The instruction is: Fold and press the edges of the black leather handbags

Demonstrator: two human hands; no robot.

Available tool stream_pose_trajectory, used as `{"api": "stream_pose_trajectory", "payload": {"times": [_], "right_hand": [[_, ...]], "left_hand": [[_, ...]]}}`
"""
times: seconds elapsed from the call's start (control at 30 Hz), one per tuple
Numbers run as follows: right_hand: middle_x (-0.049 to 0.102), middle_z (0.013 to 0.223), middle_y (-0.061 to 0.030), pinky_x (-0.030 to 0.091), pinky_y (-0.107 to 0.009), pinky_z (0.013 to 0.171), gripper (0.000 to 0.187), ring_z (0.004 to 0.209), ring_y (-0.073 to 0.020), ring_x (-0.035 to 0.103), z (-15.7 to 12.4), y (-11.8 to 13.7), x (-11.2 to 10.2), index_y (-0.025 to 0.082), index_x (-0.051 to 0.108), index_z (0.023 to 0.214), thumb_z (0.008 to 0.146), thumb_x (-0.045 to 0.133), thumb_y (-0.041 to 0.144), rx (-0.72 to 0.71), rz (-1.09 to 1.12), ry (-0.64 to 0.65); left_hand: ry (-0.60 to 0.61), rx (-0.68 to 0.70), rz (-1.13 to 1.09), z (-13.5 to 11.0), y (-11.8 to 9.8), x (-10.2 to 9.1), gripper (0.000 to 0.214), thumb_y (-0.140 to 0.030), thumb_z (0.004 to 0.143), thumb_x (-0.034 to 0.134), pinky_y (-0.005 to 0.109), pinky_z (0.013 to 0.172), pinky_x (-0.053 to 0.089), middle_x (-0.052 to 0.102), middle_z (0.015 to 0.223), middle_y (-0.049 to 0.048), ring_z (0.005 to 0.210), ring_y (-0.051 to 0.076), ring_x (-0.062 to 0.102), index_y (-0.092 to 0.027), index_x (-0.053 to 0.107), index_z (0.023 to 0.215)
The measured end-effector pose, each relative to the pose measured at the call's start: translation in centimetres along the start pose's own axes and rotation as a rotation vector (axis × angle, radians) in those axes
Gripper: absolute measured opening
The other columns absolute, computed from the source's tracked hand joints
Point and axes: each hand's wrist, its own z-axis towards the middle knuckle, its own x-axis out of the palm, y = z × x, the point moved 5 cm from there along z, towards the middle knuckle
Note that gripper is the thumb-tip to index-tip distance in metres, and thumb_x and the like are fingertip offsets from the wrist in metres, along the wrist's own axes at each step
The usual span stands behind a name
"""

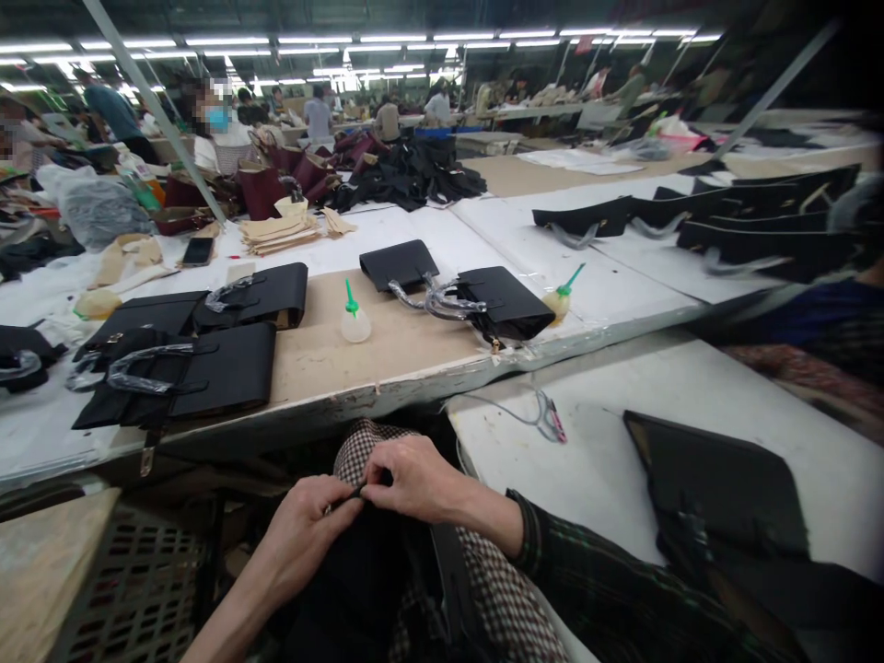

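My left hand [309, 516] and my right hand [412, 479] meet over my lap, thumbs and fingertips pinched on the edge of a black piece of material [338, 575]. It hangs down across my lap, and its exact kind is hard to tell. A black strap-like part [452, 580] lies below my right wrist. Checked cloth [355, 448] covers my knees. On the bench in front are black handbags [231, 368] with plastic-wrapped handles, and another black handbag [507, 299] lies to the right, all apart from my hands.
A squeeze bottle with a green nozzle [355, 322] stands on brown board; a second bottle [561, 299] is by the right handbag. Pink-handled snips [554, 419] and a black bag panel [722, 483] lie on the right table. A plastic crate [142, 571] is at lower left. People work behind.
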Motion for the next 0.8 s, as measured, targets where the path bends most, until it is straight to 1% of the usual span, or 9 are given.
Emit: {"api": "stream_pose_trajectory", "payload": {"times": [0.07,0.13,0.23,0.33,0.47,0.7,0.8], "right_hand": [[0.074,0.084,-0.0006,0.044,-0.024,0.072,0.005,0.080,-0.0160,0.066,-0.3,-0.4,-0.5,0.020,0.071,0.077,0.078,0.068,0.025,-0.050,0.027,0.029],[0.074,0.087,-0.0018,0.045,-0.024,0.073,0.007,0.081,-0.0156,0.066,-0.7,-1.0,-1.1,0.019,0.070,0.076,0.080,0.068,0.025,-0.075,0.076,0.038],[0.073,0.088,-0.0030,0.045,-0.024,0.073,0.011,0.079,-0.0148,0.065,-1.3,-2.0,-1.8,0.018,0.069,0.073,0.081,0.068,0.025,-0.040,0.164,0.005],[0.073,0.083,-0.0025,0.046,-0.024,0.072,0.011,0.074,-0.0141,0.065,-1.7,-2.7,-1.9,0.017,0.068,0.071,0.080,0.069,0.025,0.028,0.220,-0.046],[0.073,0.078,-0.0013,0.045,-0.023,0.069,0.014,0.069,-0.0130,0.064,-1.8,-3.2,-1.8,0.017,0.065,0.067,0.078,0.069,0.025,0.090,0.245,-0.095],[0.071,0.075,0.0004,0.043,-0.022,0.066,0.012,0.066,-0.0119,0.062,-1.9,-3.4,-1.3,0.017,0.061,0.065,0.075,0.068,0.020,0.110,0.191,-0.158],[0.070,0.073,0.0014,0.041,-0.021,0.063,0.011,0.064,-0.0110,0.060,-2.0,-3.2,-1.1,0.017,0.059,0.066,0.073,0.067,0.018,0.128,0.198,-0.175]], "left_hand": [[0.022,-0.052,-0.095,0.2,0.6,0.2,0.032,-0.041,0.091,0.052,0.027,0.069,0.041,0.067,0.079,0.0014,0.077,0.019,0.058,-0.019,0.071,0.078],[0.032,-0.097,-0.183,0.2,1.2,0.4,0.032,-0.042,0.090,0.054,0.025,0.066,0.041,0.066,0.079,0.0012,0.075,0.018,0.057,-0.018,0.072,0.080],[0.064,-0.144,-0.304,0.3,1.8,0.8,0.032,-0.044,0.089,0.056,0.023,0.062,0.039,0.063,0.075,-0.0002,0.071,0.016,0.053,-0.017,0.071,0.080],[0.083,-0.157,-0.369,0.5,2.1,1.2,0.034,-0.046,0.088,0.056,0.022,0.060,0.039,0.060,0.074,-0.0006,0.070,0.015,0.051,-0.016,0.069,0.079],[0.089,-0.171,-0.397,0.6,2.3,1.6,0.033,-0.046,0.088,0.057,0.022,0.061,0.039,0.058,0.076,-0.0009,0.071,0.014,0.050,-0.016,0.068,0.079],[0.097,-0.140,-0.322,0.7,1.8,1.4,0.031,-0.045,0.089,0.057,0.023,0.063,0.039,0.057,0.074,-0.0017,0.071,0.015,0.050,-0.017,0.067,0.078],[0.084,-0.089,-0.309,1.6,0.8,1.0,0.026,-0.043,0.088,0.059,0.024,0.068,0.041,0.063,0.082,-0.0010,0.076,0.016,0.055,-0.020,0.069,0.092]]}}
